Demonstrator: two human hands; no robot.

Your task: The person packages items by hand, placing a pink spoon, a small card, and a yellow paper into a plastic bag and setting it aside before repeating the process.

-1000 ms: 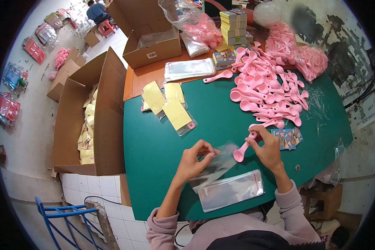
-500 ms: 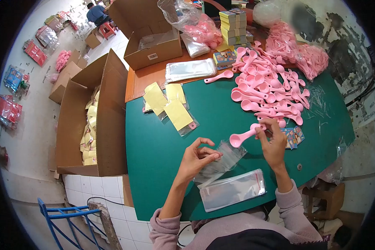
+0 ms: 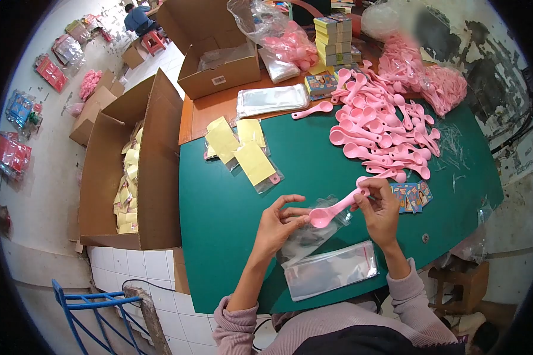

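My right hand (image 3: pixel 380 213) pinches the handle end of a pink measuring spoon (image 3: pixel 336 212), whose bowl points left. Close to that bowl, my left hand (image 3: pixel 283 226) has its fingers closed on a clear plastic bag (image 3: pixel 309 238). A stack of clear bags (image 3: pixel 331 270) lies on the green table just below my hands. Beyond my right hand is a heap of pink spoons (image 3: pixel 379 127), and small printed cards (image 3: pixel 413 196) lie beside that hand.
Filled packets with yellow cards (image 3: pixel 254 162) lie on the green table (image 3: pixel 219 236). A large carton (image 3: pixel 160 171) of packets stands left. Behind are an open box (image 3: pixel 219 80), card stacks (image 3: pixel 333 38) and bagged spoons (image 3: pixel 447 86). A person (image 3: pixel 139 21) sits far back.
My right hand has moved slightly left and down, bringing the spoon's bowl close to my left fingers and over the bag. My left hand has barely moved.
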